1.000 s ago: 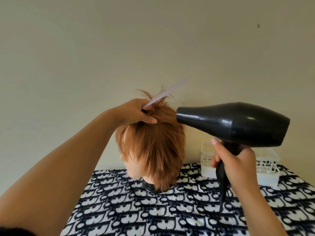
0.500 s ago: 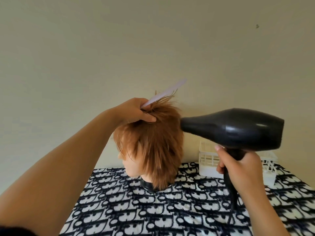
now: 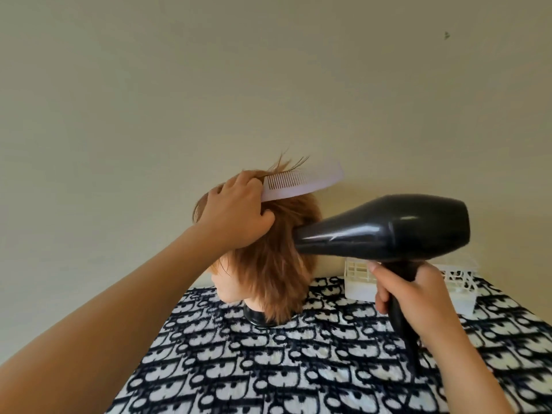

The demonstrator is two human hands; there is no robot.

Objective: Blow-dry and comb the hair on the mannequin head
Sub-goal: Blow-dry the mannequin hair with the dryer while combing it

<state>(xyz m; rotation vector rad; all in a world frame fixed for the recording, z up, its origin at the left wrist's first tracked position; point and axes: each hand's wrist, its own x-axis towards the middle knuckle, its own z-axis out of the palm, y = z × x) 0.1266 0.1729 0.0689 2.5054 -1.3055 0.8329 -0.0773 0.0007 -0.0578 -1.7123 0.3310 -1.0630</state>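
Left hand [image 3: 236,210]: fingers curled round the lilac comb [image 3: 301,185], resting on the crown of the mannequin head [image 3: 268,264].
Right hand [image 3: 418,297]: fingers wrapped round the hair dryer [image 3: 388,228] handle, nozzle at the hair's 3 o'clock side.
Surface: patterned cloth [image 3: 298,369]; white basket [image 3: 358,282] at 3 o'clock.
Room: cream wall [image 3: 268,85].

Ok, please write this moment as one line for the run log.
left hand: holds comb on crown | right hand: grips hair dryer | nozzle: at hair, back of mannequin head
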